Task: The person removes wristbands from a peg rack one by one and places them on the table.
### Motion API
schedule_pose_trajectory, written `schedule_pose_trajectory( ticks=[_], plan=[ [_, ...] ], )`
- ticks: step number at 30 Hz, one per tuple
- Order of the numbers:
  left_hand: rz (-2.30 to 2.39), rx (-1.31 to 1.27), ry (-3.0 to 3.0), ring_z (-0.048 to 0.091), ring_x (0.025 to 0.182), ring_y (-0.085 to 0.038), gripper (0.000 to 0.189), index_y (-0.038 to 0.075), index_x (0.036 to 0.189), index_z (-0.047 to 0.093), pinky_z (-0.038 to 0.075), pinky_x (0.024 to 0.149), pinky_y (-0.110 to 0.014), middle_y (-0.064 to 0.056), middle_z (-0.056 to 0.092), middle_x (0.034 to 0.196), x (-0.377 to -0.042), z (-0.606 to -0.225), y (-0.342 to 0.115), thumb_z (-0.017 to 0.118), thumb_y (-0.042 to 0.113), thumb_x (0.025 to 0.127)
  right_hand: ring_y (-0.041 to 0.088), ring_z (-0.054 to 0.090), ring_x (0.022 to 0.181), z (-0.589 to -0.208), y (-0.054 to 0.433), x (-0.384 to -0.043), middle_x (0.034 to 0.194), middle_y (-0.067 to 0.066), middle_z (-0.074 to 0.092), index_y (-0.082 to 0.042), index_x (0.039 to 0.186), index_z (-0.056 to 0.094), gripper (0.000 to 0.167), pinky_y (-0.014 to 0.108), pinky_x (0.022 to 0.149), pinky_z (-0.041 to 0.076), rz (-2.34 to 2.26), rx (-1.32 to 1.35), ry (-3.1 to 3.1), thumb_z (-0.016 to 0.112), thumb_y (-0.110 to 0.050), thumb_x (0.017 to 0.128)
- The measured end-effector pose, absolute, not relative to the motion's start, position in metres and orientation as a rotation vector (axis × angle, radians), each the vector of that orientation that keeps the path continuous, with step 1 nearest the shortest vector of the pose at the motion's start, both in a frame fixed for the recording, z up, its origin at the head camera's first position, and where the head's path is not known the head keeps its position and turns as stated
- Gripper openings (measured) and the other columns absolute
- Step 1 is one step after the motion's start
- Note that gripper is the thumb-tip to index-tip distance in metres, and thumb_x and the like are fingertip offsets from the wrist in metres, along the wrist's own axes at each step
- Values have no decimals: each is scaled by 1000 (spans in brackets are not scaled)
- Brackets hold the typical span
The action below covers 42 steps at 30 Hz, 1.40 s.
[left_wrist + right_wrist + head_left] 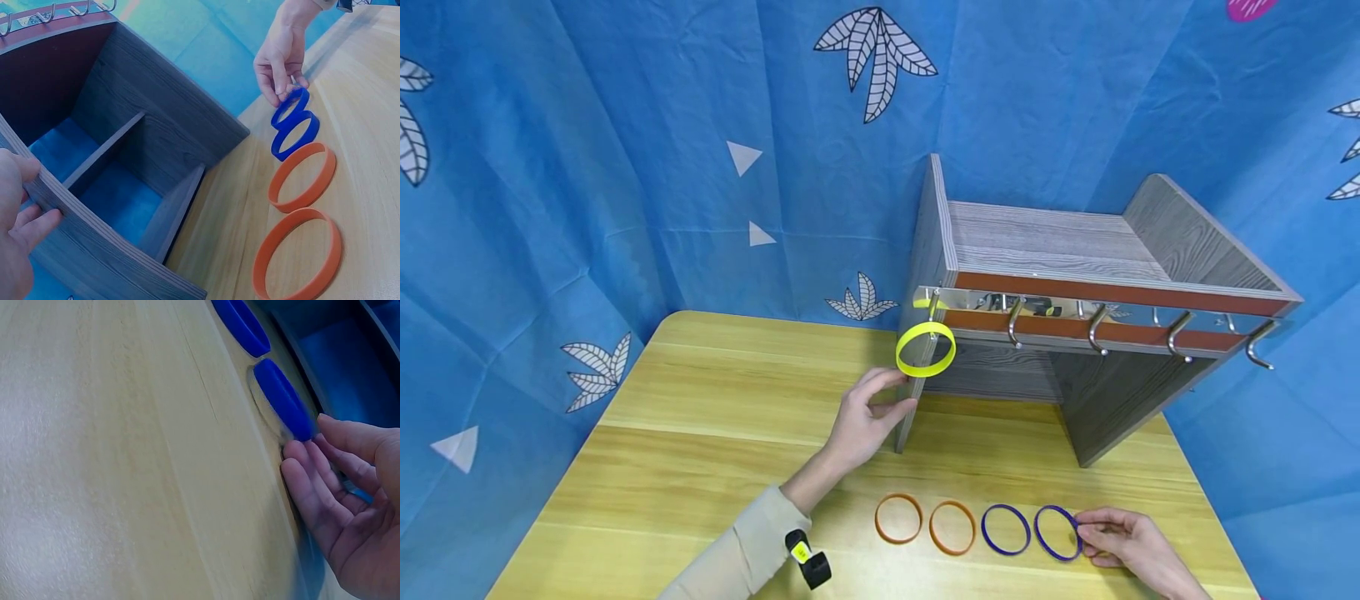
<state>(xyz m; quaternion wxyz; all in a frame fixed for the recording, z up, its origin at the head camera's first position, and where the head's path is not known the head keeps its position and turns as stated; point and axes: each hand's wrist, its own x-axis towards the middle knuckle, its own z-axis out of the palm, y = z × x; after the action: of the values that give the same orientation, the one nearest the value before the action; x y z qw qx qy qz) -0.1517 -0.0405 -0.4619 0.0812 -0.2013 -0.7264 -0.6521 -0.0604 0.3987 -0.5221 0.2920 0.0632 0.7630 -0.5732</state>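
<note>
A yellow wristband [926, 372] hangs from the leftmost hook [933, 305] of a grey wooden rack. Just below it, my left hand [867, 419] has its fingers at the front edge of the rack's left side panel [112, 225], holding no band. At the table's right, my right hand [1123, 542] pinches the near rim of the rightmost blue wristband [284, 400] between thumb and fingertips. A second blue wristband [242, 326] lies beside it. Two orange wristbands [898, 518] [303, 176] continue the row leftward on the table.
The rack [1060, 242] stands at the back right, with several bare metal hooks [1097, 329] jutting from its front rail. Below the rail are open compartments with a divider [106, 153]. A blue patterned curtain [700, 167] hangs behind the wooden table [700, 408].
</note>
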Motion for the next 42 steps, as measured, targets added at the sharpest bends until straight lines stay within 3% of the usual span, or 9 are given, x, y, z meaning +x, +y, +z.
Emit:
schedule_pose_trajectory(
  ticks=[9,24,35,42],
  plan=[
    [-1946,-593,-2181,65,126,-43,34,4,130,69,67,91,-26,-17,67,130,-152,-462,-41,76,7,96,10,74,91,-513,398,-61,104,-10,75,15,139,55,47,28,82,69,-1489,136,2152,62,-19,108],
    [-1948,-585,-2201,66,127,-36,36,6,132,69,67,92,-27,-16,67,132,-149,-459,-42,76,7,96,14,79,89,-474,357,-75,100,-11,75,-8,123,71,19,36,82,70,-1680,51,2408,66,-11,104],
    [-1909,-596,-2215,67,127,-37,35,5,131,69,67,90,-25,-16,68,132,-150,-460,-42,76,8,97,13,79,86,-440,318,-88,96,-8,75,-7,118,74,17,34,78,70,-1842,-70,2411,69,-9,102],
    [-1915,-590,-2209,67,126,-35,36,5,132,69,67,90,-26,-16,68,132,-150,-461,-42,76,7,96,13,79,84,-424,293,-99,96,-5,77,-3,119,73,18,36,78,70,-2000,-305,2352,66,-1,102]
  ],
)
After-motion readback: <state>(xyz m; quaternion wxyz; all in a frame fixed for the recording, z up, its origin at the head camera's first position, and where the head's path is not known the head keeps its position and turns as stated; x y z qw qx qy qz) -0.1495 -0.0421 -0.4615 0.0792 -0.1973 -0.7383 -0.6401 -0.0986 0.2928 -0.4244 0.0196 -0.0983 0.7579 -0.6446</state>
